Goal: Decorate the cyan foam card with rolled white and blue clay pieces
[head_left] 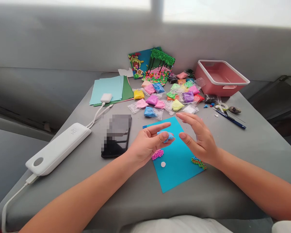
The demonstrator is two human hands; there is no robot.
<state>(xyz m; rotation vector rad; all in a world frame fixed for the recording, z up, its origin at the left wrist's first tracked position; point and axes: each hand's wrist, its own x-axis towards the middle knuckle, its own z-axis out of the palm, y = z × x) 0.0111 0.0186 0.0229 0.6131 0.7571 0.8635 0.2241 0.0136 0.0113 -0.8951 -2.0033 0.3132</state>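
My left hand [151,142] pinches a lump of light blue modelling clay [169,137] between thumb and fingers, above a blue sheet [176,173]. To its right, my right hand [200,137] hovers apart from the clay, fingers and thumb spread with nothing in them. Pink flower-like pieces [157,154] sit at the sheet's left edge, close under my left hand. A small white disc [163,164] lies just below them. Green and red ring pieces [199,163] rest at the right edge, beneath my right wrist.
Several bagged colored clays [150,112] spread behind the sheet. A pink basket [220,77] stands back right, with a dark blue pen-like tool [230,119] nearby. On the left are a phone [116,136], a white power bank [59,147] and paper sheets [106,87]. Decorated panels [160,66] lean behind.
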